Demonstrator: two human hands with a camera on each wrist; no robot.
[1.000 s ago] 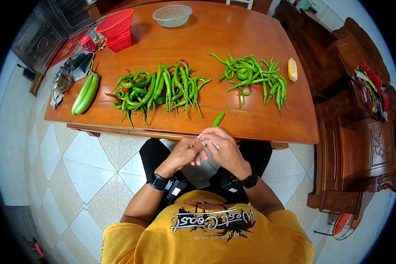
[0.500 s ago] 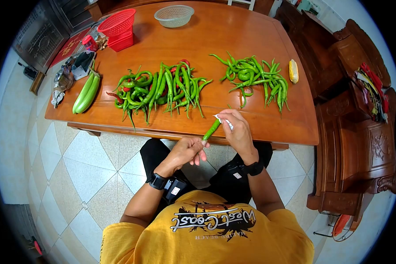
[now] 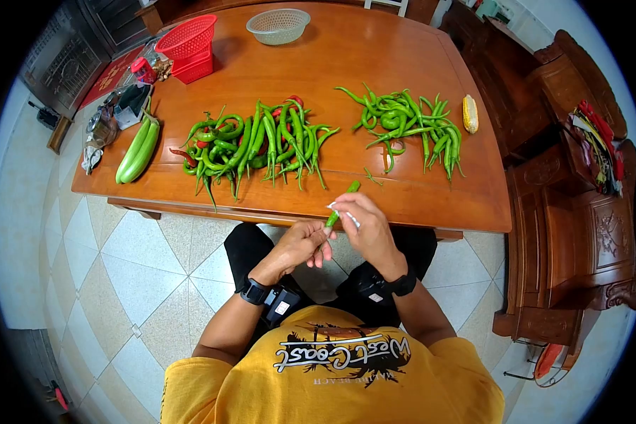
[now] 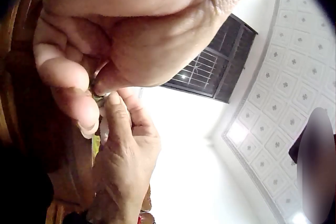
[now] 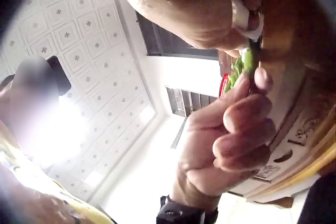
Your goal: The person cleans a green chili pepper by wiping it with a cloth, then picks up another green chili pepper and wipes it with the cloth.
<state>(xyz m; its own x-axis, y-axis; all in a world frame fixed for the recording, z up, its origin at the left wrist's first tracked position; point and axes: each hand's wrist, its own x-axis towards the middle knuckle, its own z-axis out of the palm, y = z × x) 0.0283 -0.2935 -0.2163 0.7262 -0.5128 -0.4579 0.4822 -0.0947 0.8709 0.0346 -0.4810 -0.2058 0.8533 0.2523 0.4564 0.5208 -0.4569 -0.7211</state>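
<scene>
My left hand [image 3: 300, 244] pinches one end of a green chili pepper [image 3: 353, 186] between thumb and fingertips, just off the table's front edge. The pepper points up and away, its far end over the tabletop. My right hand [image 3: 369, 227] holds a folded white tissue [image 5: 240, 14] around the middle of the same pepper, thumb and fingers close together. In the left wrist view both hands' fingertips meet, and most of the pepper is hidden there. Beyond the hands lie a large pile of green and red chili peppers [image 3: 251, 141] and a smaller pile of green ones [image 3: 396, 116].
Two pale green eggplants [image 3: 138, 150] lie at the left of the wooden table [image 3: 318, 74]. Red baskets [image 3: 187, 42] and a pale colander [image 3: 278, 27] stand at the back. An ear of corn [image 3: 470, 113] is near the right edge. Small stem scraps [image 3: 372, 177] lie ahead of the hands.
My right hand slid the tissue out to the pepper's far end, then came back partway toward my left hand. The left hand kept its grip and stayed in place.
</scene>
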